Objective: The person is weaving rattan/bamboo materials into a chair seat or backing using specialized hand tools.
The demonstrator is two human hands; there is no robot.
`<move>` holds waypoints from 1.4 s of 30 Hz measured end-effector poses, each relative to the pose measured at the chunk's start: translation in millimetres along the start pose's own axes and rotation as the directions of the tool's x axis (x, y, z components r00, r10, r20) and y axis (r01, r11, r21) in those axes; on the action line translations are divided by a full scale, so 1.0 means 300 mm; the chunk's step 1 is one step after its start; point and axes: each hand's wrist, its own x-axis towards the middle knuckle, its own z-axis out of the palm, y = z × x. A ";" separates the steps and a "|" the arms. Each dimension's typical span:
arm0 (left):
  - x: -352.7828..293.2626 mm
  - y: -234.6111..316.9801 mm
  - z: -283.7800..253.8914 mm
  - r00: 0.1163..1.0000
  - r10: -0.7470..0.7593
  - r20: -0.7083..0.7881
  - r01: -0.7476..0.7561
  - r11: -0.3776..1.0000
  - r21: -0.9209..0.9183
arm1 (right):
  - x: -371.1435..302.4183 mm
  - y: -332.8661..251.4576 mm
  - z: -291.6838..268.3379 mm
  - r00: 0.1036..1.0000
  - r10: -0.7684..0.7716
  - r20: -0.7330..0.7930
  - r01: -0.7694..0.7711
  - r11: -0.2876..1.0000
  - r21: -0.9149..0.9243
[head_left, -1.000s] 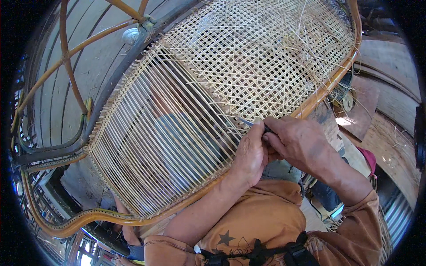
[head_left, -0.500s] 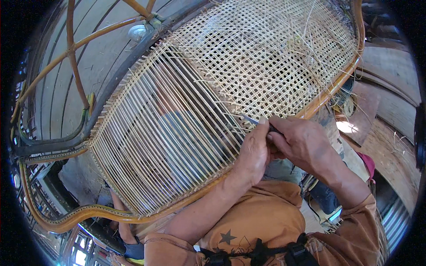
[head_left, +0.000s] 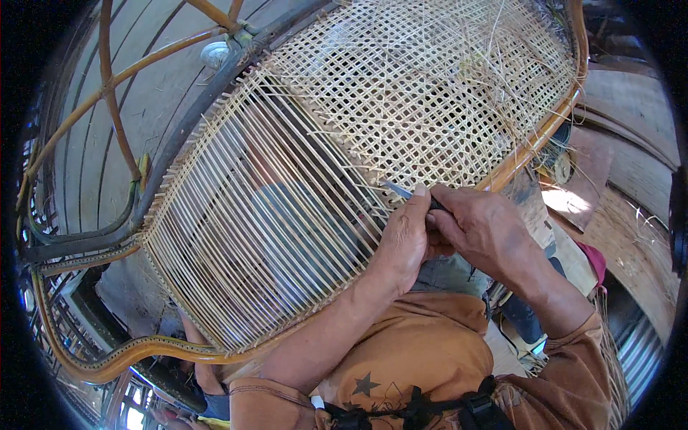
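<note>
My right hand (head_left: 481, 223) is closed round the dark handle of a small knife (head_left: 398, 190), its narrow blade pointing left onto the edge of the woven cane panel (head_left: 437, 93). Just left of it, my left hand (head_left: 401, 247) is closed, its thumb up against the base of the blade. Its other fingers are hidden, so what they grip does not show. Below the lattice, parallel cane strands (head_left: 236, 229) stretch across the opening with gaps between them. Short cane ends stick out along the border between the two parts.
A curved brown rattan frame (head_left: 527, 154) surrounds the caning. Bent rattan poles (head_left: 107, 86) rise at the upper left. Loose cane fibres lie on the lattice. Boards (head_left: 623, 236) lie at right. Another person's arm (head_left: 193, 333) shows beyond the lower left of the frame.
The knife blade and both hands have shifted very slightly left along the woven edge. The whole view has drifted a little. Both grips stay the same.
</note>
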 end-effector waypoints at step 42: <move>0.078 0.073 -0.014 0.977 0.196 -0.079 -0.201 0.977 -0.069 | 0.169 0.020 0.009 0.990 -0.130 -0.051 0.122 0.983 -0.139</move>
